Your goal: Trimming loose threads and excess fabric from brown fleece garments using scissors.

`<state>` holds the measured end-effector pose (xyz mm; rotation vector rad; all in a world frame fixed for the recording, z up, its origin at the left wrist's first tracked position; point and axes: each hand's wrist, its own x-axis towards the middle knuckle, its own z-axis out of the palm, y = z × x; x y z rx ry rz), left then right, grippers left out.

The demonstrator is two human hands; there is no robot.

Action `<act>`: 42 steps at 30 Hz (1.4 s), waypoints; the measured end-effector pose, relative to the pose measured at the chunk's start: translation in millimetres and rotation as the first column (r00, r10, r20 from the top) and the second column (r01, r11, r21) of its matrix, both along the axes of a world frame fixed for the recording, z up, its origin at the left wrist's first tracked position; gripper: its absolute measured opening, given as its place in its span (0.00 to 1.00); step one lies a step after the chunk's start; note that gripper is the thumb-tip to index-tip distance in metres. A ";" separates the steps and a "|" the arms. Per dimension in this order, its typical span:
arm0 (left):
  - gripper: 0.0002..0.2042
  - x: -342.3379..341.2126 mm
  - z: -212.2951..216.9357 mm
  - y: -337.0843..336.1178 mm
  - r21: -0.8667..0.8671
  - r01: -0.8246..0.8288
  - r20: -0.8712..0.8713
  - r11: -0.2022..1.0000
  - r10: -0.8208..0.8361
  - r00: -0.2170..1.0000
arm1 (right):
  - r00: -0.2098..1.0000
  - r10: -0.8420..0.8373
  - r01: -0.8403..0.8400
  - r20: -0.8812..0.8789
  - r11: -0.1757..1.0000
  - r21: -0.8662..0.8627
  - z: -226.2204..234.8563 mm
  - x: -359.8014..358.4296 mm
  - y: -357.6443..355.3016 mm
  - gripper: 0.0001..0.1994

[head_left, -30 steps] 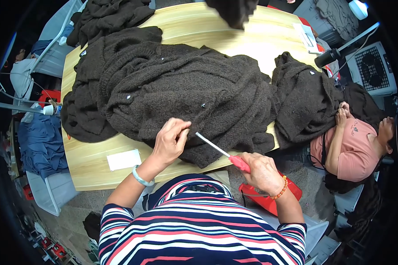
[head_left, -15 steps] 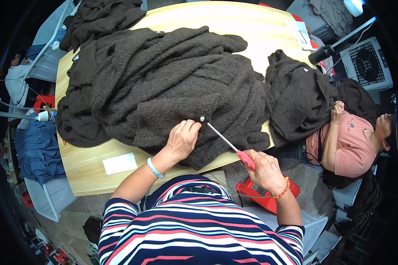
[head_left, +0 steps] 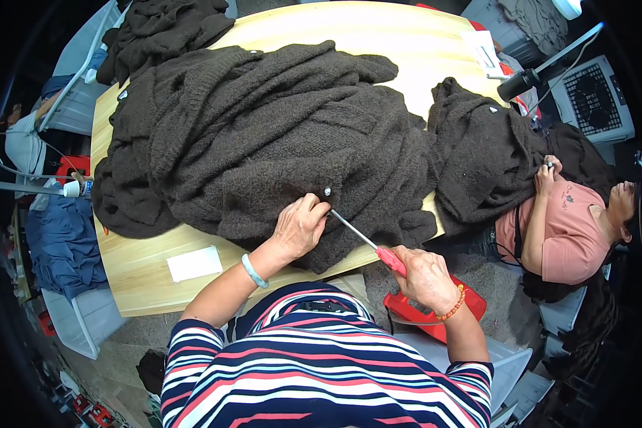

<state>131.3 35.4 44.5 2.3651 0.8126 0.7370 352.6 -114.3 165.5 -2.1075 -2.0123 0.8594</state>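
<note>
A pile of dark brown knit garments (head_left: 264, 135) covers the middle of the table. At its near edge my left hand (head_left: 299, 227) is closed, thumb and fingers pinching the knit cloth. My right hand (head_left: 426, 277) grips the red handle of a screwdriver-like tool (head_left: 354, 230) with a long thin metal shaft. The shaft slants up and left, its tip at the cloth beside my left fingertips. Whether the tip goes into the knit I cannot tell. A small whitish shiny piece (head_left: 327, 191) sits on the knit just above the tip.
A white paper (head_left: 194, 264) lies on the wooden table (head_left: 139, 285) near my left forearm. At right, a co-worker in a pink shirt (head_left: 571, 235) holds something small by another dark garment (head_left: 481, 153). A red container (head_left: 435, 314) stands below my right hand. Blue cloth (head_left: 64, 242) fills the left side.
My right hand has shifted slightly, bringing the tool's tip left and down to my left fingertips. My left hand keeps its place. The co-worker's hands have moved a little.
</note>
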 end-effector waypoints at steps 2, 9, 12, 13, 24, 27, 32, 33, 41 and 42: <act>0.11 1.7 -1.3 -0.9 0.029 0.013 0.000 0.999 -0.013 1.000 | 1.000 0.002 -0.002 0.002 1.000 0.024 1.6 -0.4 -0.1 0.09; 0.08 7.0 -2.8 -3.2 -0.113 -0.033 0.013 0.993 0.035 0.999 | 1.000 -0.008 0.007 0.022 1.000 0.025 3.0 1.7 -5.4 0.08; 0.07 9.2 -8.2 -0.7 -0.115 -0.027 0.001 0.993 0.027 1.000 | 0.999 0.006 -0.005 0.043 1.000 -0.022 5.6 1.2 -6.3 0.08; 0.07 9.7 -10.7 0.2 -0.131 -0.025 -0.010 0.991 0.023 1.000 | 0.998 0.026 -0.020 0.054 0.994 -0.104 8.1 0.1 -5.8 0.08; 0.11 12.4 15.1 10.0 -0.251 -0.135 0.233 0.959 0.195 0.953 | 1.000 -0.012 0.013 -0.008 0.989 0.145 0.4 4.6 -12.3 0.09; 0.15 25.9 17.1 23.0 -0.052 -0.120 0.153 0.991 0.127 0.980 | 0.998 -0.054 0.056 -0.021 0.989 0.138 5.7 2.0 -6.8 0.10; 0.03 25.5 1.3 53.2 -0.074 -0.105 0.147 0.992 0.115 0.982 | 0.995 -0.071 0.074 0.075 0.997 -0.034 18.6 -3.6 3.7 0.09; 0.03 23.7 1.8 57.4 -0.123 -0.083 0.156 0.989 0.102 0.983 | 0.994 -0.075 0.078 0.074 0.996 -0.035 17.3 -3.9 3.8 0.09; 0.16 -40.7 26.1 6.3 -0.067 0.007 -0.065 0.998 -0.012 0.998 | 0.994 -0.101 0.107 -0.047 0.983 0.150 1.8 1.6 -6.4 0.13; 0.18 -49.5 24.9 -3.2 -0.024 0.000 -0.132 1.000 -0.003 0.991 | 0.994 -0.096 0.104 -0.057 0.982 0.156 0.4 2.1 -7.7 0.14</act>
